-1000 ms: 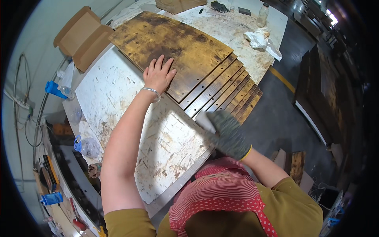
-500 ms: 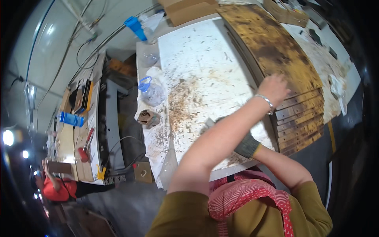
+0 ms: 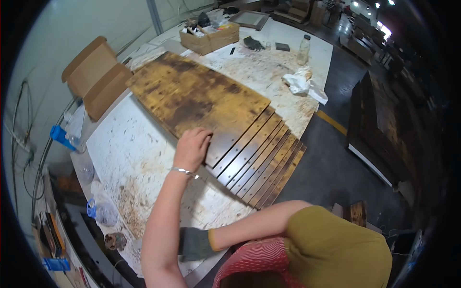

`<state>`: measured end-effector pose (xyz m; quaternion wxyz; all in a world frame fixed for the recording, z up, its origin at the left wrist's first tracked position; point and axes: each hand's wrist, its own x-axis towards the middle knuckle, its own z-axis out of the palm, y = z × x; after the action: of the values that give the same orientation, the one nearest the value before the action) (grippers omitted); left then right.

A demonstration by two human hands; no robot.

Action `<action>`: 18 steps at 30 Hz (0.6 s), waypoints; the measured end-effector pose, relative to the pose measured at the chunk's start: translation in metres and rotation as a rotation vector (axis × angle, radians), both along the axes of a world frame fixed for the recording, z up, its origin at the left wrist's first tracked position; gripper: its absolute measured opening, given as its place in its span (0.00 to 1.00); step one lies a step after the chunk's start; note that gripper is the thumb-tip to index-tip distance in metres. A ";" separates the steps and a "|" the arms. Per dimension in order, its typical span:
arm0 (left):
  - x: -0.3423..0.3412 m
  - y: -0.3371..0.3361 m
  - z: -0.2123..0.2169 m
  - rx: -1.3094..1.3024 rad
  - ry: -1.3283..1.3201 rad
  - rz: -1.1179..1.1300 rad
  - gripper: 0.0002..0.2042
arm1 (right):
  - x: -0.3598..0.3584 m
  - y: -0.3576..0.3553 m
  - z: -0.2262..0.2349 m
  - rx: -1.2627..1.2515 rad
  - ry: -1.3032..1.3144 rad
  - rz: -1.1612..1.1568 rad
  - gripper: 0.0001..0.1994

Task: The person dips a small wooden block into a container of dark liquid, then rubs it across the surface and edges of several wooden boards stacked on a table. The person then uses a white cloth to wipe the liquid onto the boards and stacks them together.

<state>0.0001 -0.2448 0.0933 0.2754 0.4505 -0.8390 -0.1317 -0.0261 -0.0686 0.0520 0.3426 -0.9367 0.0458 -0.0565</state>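
Note:
A stack of long wooden boards [image 3: 206,108], stained yellow and dark brown, lies on the table, with its near ends fanned out like steps and dotted with small holes. My bare left hand [image 3: 192,146], a silver bracelet [image 3: 183,171] at its wrist, rests at the left edge of the top board, near that board's near end. Its fingers are curled down against the wood; whether anything small is under them is hidden. My right hand [image 3: 196,244] wears a dark grey glove with a yellow cuff. It is low over the table's near side, behind my left forearm, which covers its fingers.
Brown dust marks the white tabletop [image 3: 122,149]. Along its left side stand a clear jug [image 3: 103,213] and a blue cup [image 3: 61,137]. An open carton [image 3: 96,79], a box of odds and ends [image 3: 211,38], a glass bottle [image 3: 303,50] and crumpled white cloth [image 3: 297,82] lie farther back. Dark panels [image 3: 379,125] stand right.
The view has swung to the right, so the boards now appear nearer the middle. My left hand is still at the top board's edge. The gloved hand has become more hidden behind my left forearm.

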 end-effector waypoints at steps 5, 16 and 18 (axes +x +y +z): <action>0.030 -0.043 -0.016 -0.158 -0.124 0.184 0.17 | -0.239 -0.107 0.045 0.426 -0.035 -0.250 0.26; 0.010 -0.051 -0.017 0.023 -0.454 0.375 0.24 | -0.532 -0.373 -0.072 -0.411 0.312 -1.702 0.39; 0.010 -0.048 -0.014 0.029 -0.473 0.394 0.24 | -0.511 -0.375 -0.080 -0.440 0.297 -1.639 0.36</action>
<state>0.0098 -0.2930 0.0790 0.0860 0.6265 -0.7744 0.0206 -0.5376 -0.4432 -0.0280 -0.0049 -0.6509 0.7398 -0.1706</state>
